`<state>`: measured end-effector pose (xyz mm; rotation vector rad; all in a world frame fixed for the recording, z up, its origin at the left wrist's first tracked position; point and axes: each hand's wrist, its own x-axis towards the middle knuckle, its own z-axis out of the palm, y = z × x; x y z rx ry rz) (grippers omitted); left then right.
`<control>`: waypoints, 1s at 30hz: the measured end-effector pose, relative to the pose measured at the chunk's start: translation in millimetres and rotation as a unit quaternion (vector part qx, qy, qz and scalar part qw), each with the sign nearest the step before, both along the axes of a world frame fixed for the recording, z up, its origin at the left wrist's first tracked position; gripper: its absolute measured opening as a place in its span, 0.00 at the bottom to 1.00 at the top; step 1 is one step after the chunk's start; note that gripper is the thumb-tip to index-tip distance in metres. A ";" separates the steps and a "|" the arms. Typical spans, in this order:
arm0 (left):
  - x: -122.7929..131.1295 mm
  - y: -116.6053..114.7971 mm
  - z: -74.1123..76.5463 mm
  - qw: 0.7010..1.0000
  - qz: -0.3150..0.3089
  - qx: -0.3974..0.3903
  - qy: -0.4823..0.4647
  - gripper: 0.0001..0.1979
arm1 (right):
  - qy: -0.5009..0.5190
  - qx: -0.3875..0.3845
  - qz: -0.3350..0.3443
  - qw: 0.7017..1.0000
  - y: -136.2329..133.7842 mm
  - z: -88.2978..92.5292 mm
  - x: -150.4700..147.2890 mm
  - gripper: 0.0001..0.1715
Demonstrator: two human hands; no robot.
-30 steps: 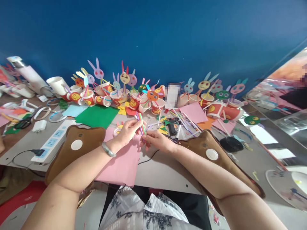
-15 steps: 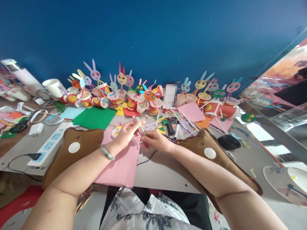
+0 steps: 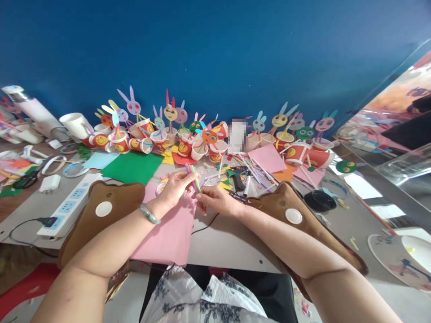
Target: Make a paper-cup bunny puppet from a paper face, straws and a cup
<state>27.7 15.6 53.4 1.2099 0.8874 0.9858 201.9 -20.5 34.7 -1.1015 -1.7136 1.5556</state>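
Between my two hands is a small bundle of colourful paper strips, purple, green and orange-red among them. My left hand pinches its upper part, with a bracelet on the wrist. Lower down, the fingers of my right hand close round the same bundle. Whether the strips are flat or rolled, I cannot tell. Pink paper lies under my left wrist. Just left of my left hand sits a small round paper face, partly covered by the hand.
Two brown cushions flank my hands. Red and white paper cups with paper rabbit figures line the blue wall. Behind my right hand lie a black marker and loose thin strips. A power strip stands on the left.
Both hands stay on the bundle and have shifted only slightly. The bundle's upper end sits a little further left and lower. The view has moved a little.
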 end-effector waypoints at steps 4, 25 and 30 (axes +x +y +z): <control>0.7 0.9 -2.4 1.000 -0.004 0.005 0.009 0.21 | -0.005 0.001 0.004 1.000 1.0 -1.5 0.3 0.28; -1.3 0.5 -4.2 0.999 -0.013 0.022 0.044 0.19 | 0.024 -0.047 -0.002 0.999 1.4 -7.2 0.8 0.27; -0.7 1.7 -9.9 0.999 -0.011 0.032 0.030 0.19 | 0.031 -0.049 -0.009 0.998 0.6 -9.6 -0.2 0.26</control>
